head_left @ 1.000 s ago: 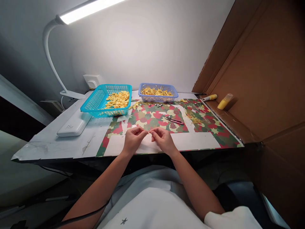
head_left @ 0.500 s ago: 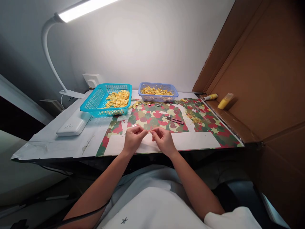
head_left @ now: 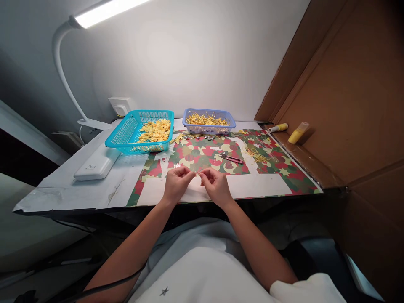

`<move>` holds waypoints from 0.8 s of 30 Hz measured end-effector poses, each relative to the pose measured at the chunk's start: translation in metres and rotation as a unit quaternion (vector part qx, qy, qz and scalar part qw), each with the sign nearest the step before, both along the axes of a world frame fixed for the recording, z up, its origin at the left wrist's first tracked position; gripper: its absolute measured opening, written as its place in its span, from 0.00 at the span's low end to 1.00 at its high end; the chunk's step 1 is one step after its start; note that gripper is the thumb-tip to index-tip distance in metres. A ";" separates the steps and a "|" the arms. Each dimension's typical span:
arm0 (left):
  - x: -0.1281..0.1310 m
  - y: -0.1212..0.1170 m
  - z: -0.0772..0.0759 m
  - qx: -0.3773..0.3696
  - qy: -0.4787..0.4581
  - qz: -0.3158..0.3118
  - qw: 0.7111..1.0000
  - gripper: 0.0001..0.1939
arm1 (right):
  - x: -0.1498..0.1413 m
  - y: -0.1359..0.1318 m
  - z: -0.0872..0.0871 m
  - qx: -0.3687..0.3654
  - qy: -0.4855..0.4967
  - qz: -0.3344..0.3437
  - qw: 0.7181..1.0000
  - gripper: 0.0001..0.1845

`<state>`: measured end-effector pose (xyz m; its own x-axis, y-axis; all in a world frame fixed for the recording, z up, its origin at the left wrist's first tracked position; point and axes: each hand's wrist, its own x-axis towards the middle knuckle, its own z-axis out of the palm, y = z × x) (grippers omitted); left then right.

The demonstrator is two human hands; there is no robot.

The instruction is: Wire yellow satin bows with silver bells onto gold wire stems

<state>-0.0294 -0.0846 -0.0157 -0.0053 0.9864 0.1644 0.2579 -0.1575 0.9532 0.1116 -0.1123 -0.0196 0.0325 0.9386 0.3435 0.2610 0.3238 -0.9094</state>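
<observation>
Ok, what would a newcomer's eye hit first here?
Probably the bright lamp at upper left, then the turquoise basket of yellow pieces, back left on the table. Next, the left hand and right hand, pinched close together near the front edge; anything between is too small to tell.

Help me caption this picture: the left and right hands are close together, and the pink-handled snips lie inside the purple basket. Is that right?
Not quite: the head view shows the pink-handled snips lying on the camouflage-patterned sheet, not inside the purple basket. The left hand and right hand are close together, as you say.
</observation>
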 end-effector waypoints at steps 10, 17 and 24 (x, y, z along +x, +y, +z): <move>0.000 0.000 0.001 -0.005 0.000 -0.001 1.000 0.14 | 0.000 -0.001 0.000 0.008 -0.017 -0.010 1.000 0.09; 0.000 0.000 0.000 -0.001 -0.006 0.000 1.000 0.15 | 0.000 0.000 -0.003 0.009 -0.018 -0.015 1.000 0.09; 0.000 0.000 0.000 -0.004 -0.003 0.000 1.000 0.14 | 0.000 0.000 -0.003 0.014 -0.025 -0.016 0.999 0.09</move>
